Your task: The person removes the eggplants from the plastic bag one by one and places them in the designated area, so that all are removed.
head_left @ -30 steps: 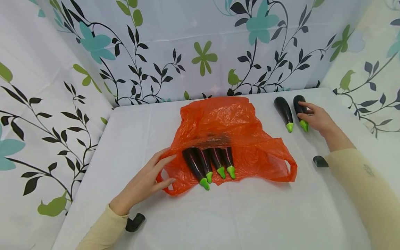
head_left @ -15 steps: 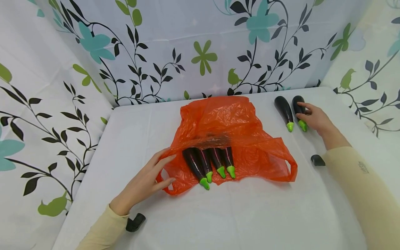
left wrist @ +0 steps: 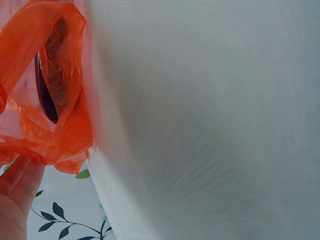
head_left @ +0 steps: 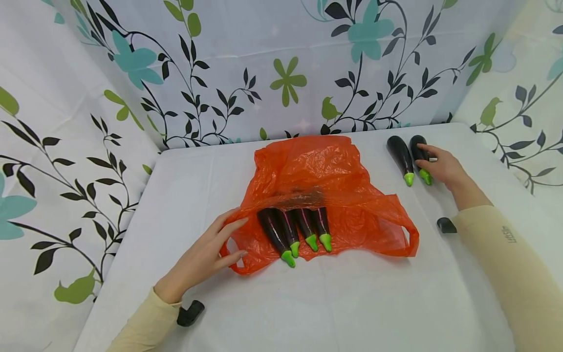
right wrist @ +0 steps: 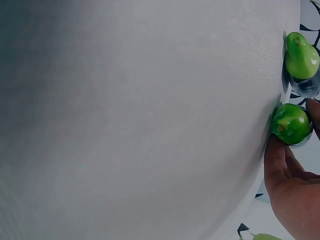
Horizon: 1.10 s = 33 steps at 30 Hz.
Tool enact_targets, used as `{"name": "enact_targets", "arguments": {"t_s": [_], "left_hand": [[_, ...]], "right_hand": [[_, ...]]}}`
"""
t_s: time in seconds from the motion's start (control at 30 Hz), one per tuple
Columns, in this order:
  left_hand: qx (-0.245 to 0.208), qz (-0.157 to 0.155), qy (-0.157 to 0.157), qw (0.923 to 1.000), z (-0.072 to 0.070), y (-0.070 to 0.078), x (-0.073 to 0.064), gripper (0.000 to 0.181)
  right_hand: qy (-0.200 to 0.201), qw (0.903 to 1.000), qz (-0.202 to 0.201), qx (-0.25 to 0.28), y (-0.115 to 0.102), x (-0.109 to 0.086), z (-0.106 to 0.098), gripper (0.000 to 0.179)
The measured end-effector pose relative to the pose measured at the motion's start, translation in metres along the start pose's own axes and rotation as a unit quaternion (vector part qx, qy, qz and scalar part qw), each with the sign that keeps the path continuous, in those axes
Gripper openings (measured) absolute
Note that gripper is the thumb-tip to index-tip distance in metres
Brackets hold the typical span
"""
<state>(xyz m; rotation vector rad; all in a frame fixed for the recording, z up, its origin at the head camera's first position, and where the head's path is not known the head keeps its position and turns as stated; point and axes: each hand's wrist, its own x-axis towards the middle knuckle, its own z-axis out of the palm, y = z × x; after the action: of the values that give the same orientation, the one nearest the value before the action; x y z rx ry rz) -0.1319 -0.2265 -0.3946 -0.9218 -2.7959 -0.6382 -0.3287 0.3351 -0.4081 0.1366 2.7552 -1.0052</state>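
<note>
In the head view, an orange-red plastic bag (head_left: 308, 161) lies on the white table, its mouth towards me. Several dark eggplants with green stem ends, such as one eggplant (head_left: 274, 230), rest in its mouth. At the bag's left handle my left hand (head_left: 202, 254) touches the plastic, thumb and fingers spread apart. The left wrist view shows its fingers (left wrist: 27, 182) against the bag. My right hand (head_left: 444, 168) grips an eggplant (head_left: 420, 146) at the table's far right, thumb and fingers on opposite sides. That eggplant's green end (right wrist: 291, 125) shows in the right wrist view.
Another eggplant (head_left: 399, 156) lies just left of the gripped one. The bag's right handle (head_left: 411, 239) spreads flat towards the right arm. A patterned curtain (head_left: 281, 63) hangs behind the table and along both sides.
The right hand and the eggplant in its grip have shifted slightly left, closer to the neighbouring eggplant. The left hand and the bag have stayed in place.
</note>
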Motion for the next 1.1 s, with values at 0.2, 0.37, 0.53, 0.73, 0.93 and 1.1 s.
{"name": "enact_targets", "arguments": {"t_s": [0.2,0.37,0.53,0.73,0.93,1.1], "left_hand": [[0.001,0.003,0.003,1.0000,0.000,-0.001,-0.001,0.073],[0.000,0.003,0.003,1.0000,0.000,-0.001,-0.002,0.074],[0.000,0.003,0.004,1.0000,0.000,-0.001,-0.002,0.074],[-0.003,0.000,0.004,1.0000,0.000,-0.001,-0.003,0.073],[-0.005,-0.003,0.003,1.0000,0.000,-0.002,-0.003,0.073],[-0.006,-0.004,0.002,1.0000,-0.001,-0.002,-0.003,0.071]], "right_hand": [[0.003,1.0000,0.002,-0.003,0.000,0.001,0.001,0.067],[0.006,1.0000,0.002,-0.007,-0.001,0.000,0.001,0.068],[0.008,1.0000,0.001,-0.005,-0.002,-0.001,0.000,0.069],[0.019,0.9997,-0.012,0.004,-0.007,-0.009,-0.005,0.069],[0.044,0.9983,-0.032,0.023,-0.028,-0.032,-0.012,0.070],[0.072,0.9953,-0.061,0.021,-0.053,-0.063,-0.015,0.064]]}}
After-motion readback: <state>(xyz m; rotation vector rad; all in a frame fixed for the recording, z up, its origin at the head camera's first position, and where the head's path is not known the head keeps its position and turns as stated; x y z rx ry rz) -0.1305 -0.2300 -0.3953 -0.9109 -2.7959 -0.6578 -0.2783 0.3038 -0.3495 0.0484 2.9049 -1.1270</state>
